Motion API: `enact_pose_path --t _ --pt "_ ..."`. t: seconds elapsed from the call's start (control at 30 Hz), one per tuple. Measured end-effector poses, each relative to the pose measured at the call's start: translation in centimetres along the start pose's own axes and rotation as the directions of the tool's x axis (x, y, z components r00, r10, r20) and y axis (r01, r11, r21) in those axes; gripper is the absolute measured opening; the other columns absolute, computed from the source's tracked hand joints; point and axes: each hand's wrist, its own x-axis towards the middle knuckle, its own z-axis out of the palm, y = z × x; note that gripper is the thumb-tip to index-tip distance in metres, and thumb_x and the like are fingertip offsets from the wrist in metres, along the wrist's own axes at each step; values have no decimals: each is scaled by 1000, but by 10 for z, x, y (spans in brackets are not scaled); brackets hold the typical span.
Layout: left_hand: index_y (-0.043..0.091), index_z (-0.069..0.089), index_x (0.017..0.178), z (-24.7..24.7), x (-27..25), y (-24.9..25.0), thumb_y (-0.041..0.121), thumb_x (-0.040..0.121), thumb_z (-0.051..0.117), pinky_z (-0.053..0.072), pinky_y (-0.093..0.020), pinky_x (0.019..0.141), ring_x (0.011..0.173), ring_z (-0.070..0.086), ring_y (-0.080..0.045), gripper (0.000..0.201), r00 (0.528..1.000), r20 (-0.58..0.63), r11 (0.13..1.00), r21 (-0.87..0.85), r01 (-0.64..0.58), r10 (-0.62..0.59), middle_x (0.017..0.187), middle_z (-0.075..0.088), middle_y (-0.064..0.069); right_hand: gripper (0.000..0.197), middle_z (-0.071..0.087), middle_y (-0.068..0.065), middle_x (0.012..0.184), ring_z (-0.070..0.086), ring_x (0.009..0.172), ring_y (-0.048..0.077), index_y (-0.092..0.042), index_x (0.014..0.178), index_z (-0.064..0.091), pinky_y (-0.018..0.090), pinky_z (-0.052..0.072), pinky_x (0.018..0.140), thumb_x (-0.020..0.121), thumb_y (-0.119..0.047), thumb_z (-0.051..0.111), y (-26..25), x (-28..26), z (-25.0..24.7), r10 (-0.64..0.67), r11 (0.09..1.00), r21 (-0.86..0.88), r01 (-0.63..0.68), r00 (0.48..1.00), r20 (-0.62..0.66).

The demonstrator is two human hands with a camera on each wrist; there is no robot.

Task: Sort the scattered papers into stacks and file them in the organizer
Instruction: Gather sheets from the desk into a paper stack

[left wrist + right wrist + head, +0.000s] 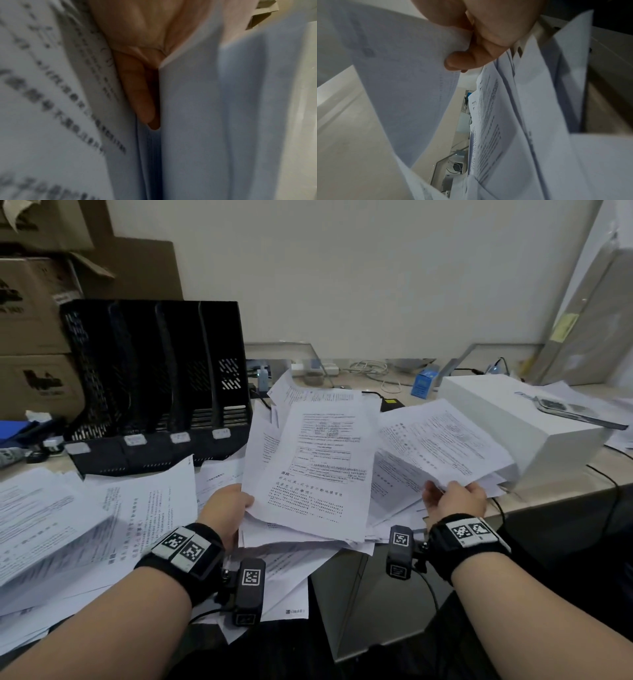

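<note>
The organizer (157,385) stands at the back left of the counter (387,398), boxes (34,313) behind it. Loose papers (61,518) lie before it. The left hand (227,508) holds a sheaf (318,467) at centre; the right hand (457,498) holds a sheet (442,440) beside it. A case (520,422) sits right; cables (373,369), perhaps a charger, lie behind.
</note>
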Motion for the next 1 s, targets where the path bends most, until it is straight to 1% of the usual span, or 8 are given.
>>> enact_pose_path --t 0.13,0.23,0.4,0.53,0.63,0.73,0.8,1.0 --pt "9 65 96 4 -4 5 -10 95 40 55 -37 74 88 68 -33 32 1000 -11 998 62 -25 26 101 72 -17 49 60 18 105 63 57 19 -21 142 41 27 54 53 97 -2 39 1 -1 2 19 996 85 -21 1000 22" --pt "9 65 99 5 -5 6 -9 95 39 51 -32 66 82 67 -27 31 999 -4 996 74 -40 40 97 70 -13 50 61 18 103 64 51 18 -23 139 45 27 55 53 95 0 47 3 4 5 62 979 195 -63 998 10" --pt "4 65 109 2 -5 3 -10 88 40 56 -48 82 93 69 -41 36 999 9 998 54 -32 31 107 71 -26 22 62 5 64 61 49 16 -14 110 58 21 50 47 95 1 50 5 -1 6 130 947 270 -176 975 180" --pt "1 64 108 1 -4 2 -11 80 39 54 -54 85 96 68 -46 40 999 34 999 15 -32 31 112 69 -32 14 60 6 81 59 50 14 -17 104 55 18 45 44 98 -4 50 7 -9 5 121 958 201 -205 922 367" --pt "2 65 113 0 -5 0 -12 77 41 54 -63 93 101 69 -50 45 997 67 999 -10 -31 31 111 71 -29 11 68 5 87 67 63 17 -17 104 58 28 54 50 97 -9 55 7 -21 8 65 994 -112 -11 870 488" --pt "1 65 115 0 -7 2 -14 80 45 54 -69 90 98 69 -53 43 995 97 1000 -12 -18 20 110 71 -31 19 73 7 93 70 72 25 -21 107 60 43 58 59 91 -12 58 10 -30 14 29 816 -512 270 865 502" --pt "1 63 119 1 -6 2 -16 84 47 55 -66 90 97 71 -51 42 992 127 1000 -4 -10 10 110 72 -29 21 72 9 86 64 58 24 -23 110 57 33 52 48 90 -17 54 15 -28 14 -9 596 -695 402 869 495" --pt "6 63 122 -1 -5 -1 -13 88 56 55 -61 94 101 72 -44 39 991 132 1000 -13 -19 20 111 75 -21 30 68 1 93 64 74 20 -27 118 53 31 49 65 88 -23 55 22 -18 10 -38 324 -816 479 868 495"
